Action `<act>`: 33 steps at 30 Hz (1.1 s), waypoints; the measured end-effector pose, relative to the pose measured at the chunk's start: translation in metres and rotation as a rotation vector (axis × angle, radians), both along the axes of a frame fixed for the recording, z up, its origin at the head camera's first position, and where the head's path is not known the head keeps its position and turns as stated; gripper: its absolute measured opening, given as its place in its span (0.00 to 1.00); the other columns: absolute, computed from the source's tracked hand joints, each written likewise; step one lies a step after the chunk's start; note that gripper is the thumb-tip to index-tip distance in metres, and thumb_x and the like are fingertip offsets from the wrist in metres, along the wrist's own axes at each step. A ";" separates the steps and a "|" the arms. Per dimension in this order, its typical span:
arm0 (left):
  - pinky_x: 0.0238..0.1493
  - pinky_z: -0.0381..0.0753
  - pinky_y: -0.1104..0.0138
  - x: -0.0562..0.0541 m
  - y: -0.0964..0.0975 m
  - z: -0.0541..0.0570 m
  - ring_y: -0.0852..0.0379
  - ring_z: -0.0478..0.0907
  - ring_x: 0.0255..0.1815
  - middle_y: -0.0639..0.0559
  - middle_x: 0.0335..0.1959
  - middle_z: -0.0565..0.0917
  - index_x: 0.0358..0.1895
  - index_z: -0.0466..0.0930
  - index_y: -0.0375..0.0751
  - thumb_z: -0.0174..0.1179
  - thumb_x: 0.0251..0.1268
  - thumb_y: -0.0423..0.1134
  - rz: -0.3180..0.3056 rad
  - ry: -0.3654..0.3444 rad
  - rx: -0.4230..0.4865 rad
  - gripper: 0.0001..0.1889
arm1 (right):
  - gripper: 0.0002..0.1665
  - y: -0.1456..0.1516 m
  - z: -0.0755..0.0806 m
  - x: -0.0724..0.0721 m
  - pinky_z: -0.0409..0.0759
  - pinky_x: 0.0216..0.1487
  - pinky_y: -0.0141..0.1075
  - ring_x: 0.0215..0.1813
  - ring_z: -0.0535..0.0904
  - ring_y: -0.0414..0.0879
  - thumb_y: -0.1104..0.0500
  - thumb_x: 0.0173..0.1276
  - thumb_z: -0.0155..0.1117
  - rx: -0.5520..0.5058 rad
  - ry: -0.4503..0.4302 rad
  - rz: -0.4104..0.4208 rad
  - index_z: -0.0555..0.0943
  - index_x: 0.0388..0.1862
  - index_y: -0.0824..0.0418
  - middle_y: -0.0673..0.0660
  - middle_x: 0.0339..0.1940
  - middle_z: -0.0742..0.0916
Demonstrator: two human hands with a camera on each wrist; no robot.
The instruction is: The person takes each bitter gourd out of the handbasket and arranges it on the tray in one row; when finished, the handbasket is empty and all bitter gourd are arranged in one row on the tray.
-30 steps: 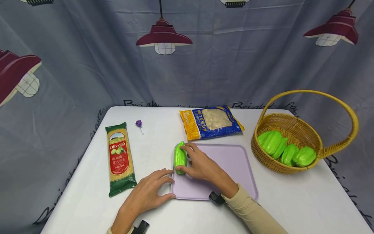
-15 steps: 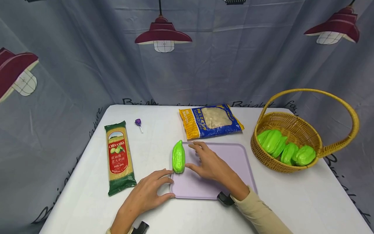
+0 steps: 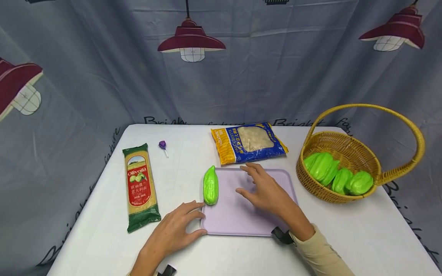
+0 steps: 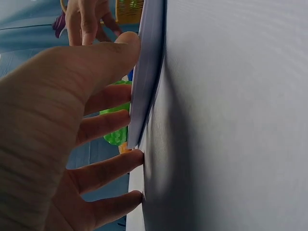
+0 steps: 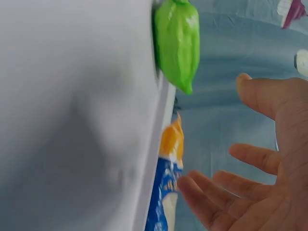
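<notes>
A bright green ribbed star fruit (image 3: 210,186) lies lengthwise along the left side of the lilac tray (image 3: 231,220), its pointed end towards the back. My left hand (image 3: 176,228) stands at the tray's left edge with fingers spread. In the left wrist view its thumb (image 4: 126,45) and two fingertips meet the tray's rim, while the lower fingers reach the white tabletop. Over the middle of the tray hovers my right hand (image 3: 267,189), fingers apart and holding nothing. The right wrist view shows a gap between this hand and the star fruit (image 5: 178,43).
Several green star fruits (image 3: 322,168) sit in a wicker basket (image 3: 312,193) with a tall handle at the right. A blue and yellow pasta bag (image 3: 250,143) lies behind the tray. Left are a spaghetti packet (image 3: 141,188) and a purple lollipop (image 3: 162,145).
My right hand has let go of the star fruit and drawn away to the right over the tray. The star fruit stays at the tray's left side; my left hand keeps its place.
</notes>
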State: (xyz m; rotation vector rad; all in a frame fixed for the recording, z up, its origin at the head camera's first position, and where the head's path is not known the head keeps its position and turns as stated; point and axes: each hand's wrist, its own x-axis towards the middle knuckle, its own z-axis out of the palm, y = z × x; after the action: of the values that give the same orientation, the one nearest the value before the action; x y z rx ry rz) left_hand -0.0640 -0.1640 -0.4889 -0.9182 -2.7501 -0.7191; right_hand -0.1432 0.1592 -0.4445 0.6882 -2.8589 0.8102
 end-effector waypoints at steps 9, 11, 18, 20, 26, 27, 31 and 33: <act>0.73 0.81 0.50 0.001 0.000 -0.002 0.48 0.82 0.70 0.55 0.66 0.85 0.48 0.91 0.53 0.83 0.56 0.53 0.001 0.019 0.021 0.19 | 0.42 0.033 0.005 0.002 0.92 0.51 0.53 0.53 0.89 0.60 0.45 0.72 0.77 -0.013 0.045 -0.086 0.73 0.78 0.60 0.66 0.78 0.74; 0.74 0.80 0.50 0.001 0.000 -0.002 0.48 0.82 0.70 0.55 0.66 0.86 0.48 0.91 0.53 0.83 0.57 0.53 0.003 0.009 0.023 0.19 | 0.42 0.039 0.005 0.004 0.92 0.51 0.52 0.52 0.89 0.61 0.46 0.72 0.78 -0.024 0.054 -0.095 0.73 0.77 0.61 0.67 0.78 0.74; 0.74 0.80 0.51 0.000 0.000 -0.002 0.48 0.82 0.70 0.56 0.65 0.86 0.48 0.91 0.53 0.83 0.56 0.53 0.006 -0.002 0.026 0.19 | 0.40 0.057 0.006 0.009 0.92 0.49 0.55 0.52 0.89 0.63 0.51 0.69 0.80 -0.026 0.135 -0.144 0.76 0.76 0.60 0.66 0.76 0.76; 0.74 0.80 0.51 0.000 0.000 -0.002 0.48 0.82 0.70 0.56 0.66 0.86 0.49 0.91 0.53 0.83 0.56 0.53 0.007 -0.002 0.025 0.19 | 0.40 0.063 0.008 0.010 0.92 0.50 0.56 0.53 0.88 0.63 0.52 0.68 0.81 -0.026 0.150 -0.154 0.76 0.75 0.61 0.67 0.75 0.76; 0.73 0.81 0.51 0.001 0.000 -0.003 0.49 0.82 0.70 0.56 0.66 0.86 0.48 0.91 0.53 0.83 0.56 0.53 0.006 0.003 0.031 0.19 | 0.41 0.081 0.018 0.010 0.89 0.52 0.62 0.57 0.85 0.66 0.56 0.65 0.83 -0.049 0.208 -0.181 0.77 0.74 0.63 0.69 0.73 0.77; 0.73 0.82 0.52 0.001 0.000 -0.003 0.49 0.82 0.70 0.56 0.65 0.86 0.48 0.91 0.53 0.83 0.56 0.53 0.005 0.005 0.032 0.19 | 0.41 0.085 0.020 0.011 0.88 0.54 0.65 0.60 0.83 0.67 0.57 0.65 0.83 -0.058 0.214 -0.188 0.77 0.74 0.63 0.70 0.73 0.77; 0.71 0.83 0.53 0.000 0.000 -0.003 0.49 0.82 0.70 0.56 0.66 0.86 0.48 0.91 0.53 0.83 0.56 0.54 0.005 0.010 0.032 0.20 | 0.41 0.099 0.030 0.011 0.81 0.59 0.71 0.68 0.76 0.71 0.58 0.65 0.83 -0.073 0.220 -0.233 0.77 0.74 0.64 0.72 0.73 0.76; 0.71 0.84 0.54 -0.001 0.000 -0.003 0.49 0.82 0.70 0.57 0.66 0.86 0.48 0.91 0.53 0.83 0.56 0.54 0.006 0.014 0.031 0.20 | 0.41 0.106 0.033 0.011 0.82 0.57 0.70 0.67 0.76 0.70 0.59 0.65 0.82 -0.073 0.211 -0.257 0.76 0.74 0.65 0.72 0.74 0.76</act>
State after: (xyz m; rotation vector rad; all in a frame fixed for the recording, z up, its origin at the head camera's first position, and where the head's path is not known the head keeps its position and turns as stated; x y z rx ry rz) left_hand -0.0646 -0.1643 -0.4919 -0.9055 -2.7209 -0.7490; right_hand -0.1325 0.2654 -0.4113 0.3620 -2.6408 0.7490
